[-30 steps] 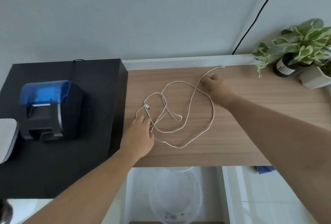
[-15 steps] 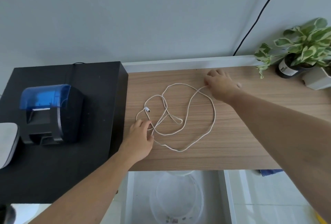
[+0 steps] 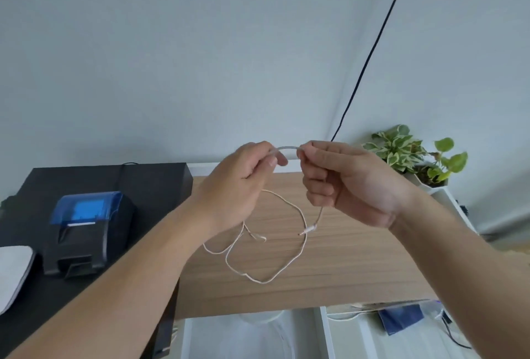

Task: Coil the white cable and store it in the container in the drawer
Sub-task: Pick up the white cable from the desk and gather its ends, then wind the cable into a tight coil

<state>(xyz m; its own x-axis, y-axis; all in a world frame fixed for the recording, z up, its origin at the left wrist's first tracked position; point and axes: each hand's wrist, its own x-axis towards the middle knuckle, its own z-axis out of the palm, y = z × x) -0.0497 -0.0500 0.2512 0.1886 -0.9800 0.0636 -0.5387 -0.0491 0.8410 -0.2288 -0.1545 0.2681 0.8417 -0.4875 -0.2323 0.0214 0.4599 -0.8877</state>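
Both of my hands are raised above the wooden desk top (image 3: 358, 261) and pinch the white cable (image 3: 289, 267). My left hand (image 3: 241, 186) and my right hand (image 3: 344, 183) hold a short arched stretch of it between them. From my right hand one plug end hangs down. The other loops dangle from my left hand and lie on the desk. Below the desk's front edge the open white drawer (image 3: 324, 333) shows a clear round container (image 3: 258, 338).
A black unit on the left carries a blue-lidded printer (image 3: 86, 229) and a white device (image 3: 13, 272). Potted plants (image 3: 413, 155) stand at the back right. A black cord (image 3: 372, 46) runs up the wall. A dark blue item (image 3: 401, 318) lies in the drawer's right compartment.
Both hands have lifted off the desk and come together, taking hold of the cable. Part of the cable has risen with them. The camera view has tilted upward.
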